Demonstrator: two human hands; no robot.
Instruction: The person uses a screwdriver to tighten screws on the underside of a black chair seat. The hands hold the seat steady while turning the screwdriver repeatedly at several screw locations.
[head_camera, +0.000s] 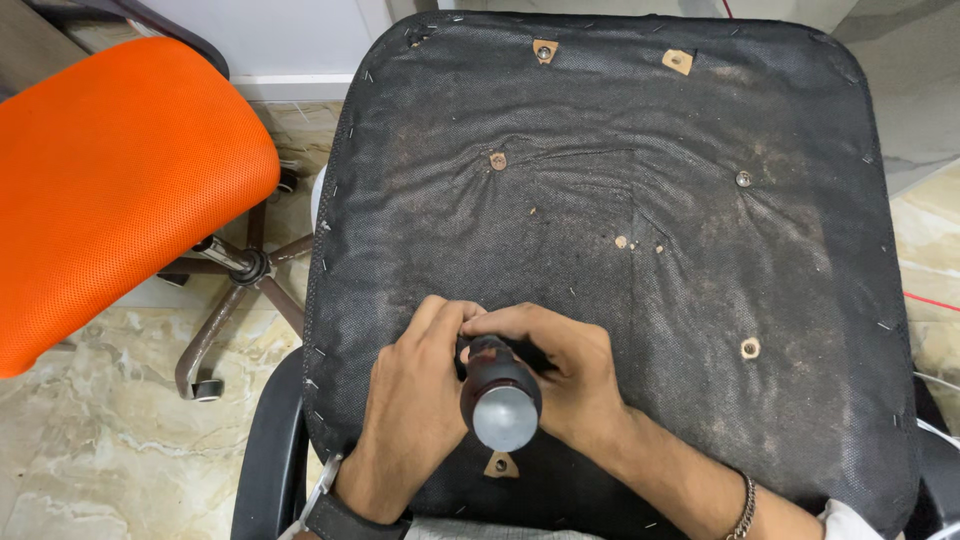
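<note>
Seen from above, an upturned chair seat (640, 200) fills the view, its black stapled underside fabric facing up and dotted with bolt holes. Both hands close around a dark screwdriver handle (498, 395) standing upright near the seat's near edge: the left hand (415, 410) grips its lower shaft to steady it, and the right hand (565, 375) wraps the grip. An orange office chair (110, 180) stands on the marble floor (90, 450) to the left.

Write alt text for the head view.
Both hands, left hand and right hand, grip a screwdriver stood upright on the black fabric underside of an upturned chair seat. An orange office chair stands to the left on the marble floor.
</note>
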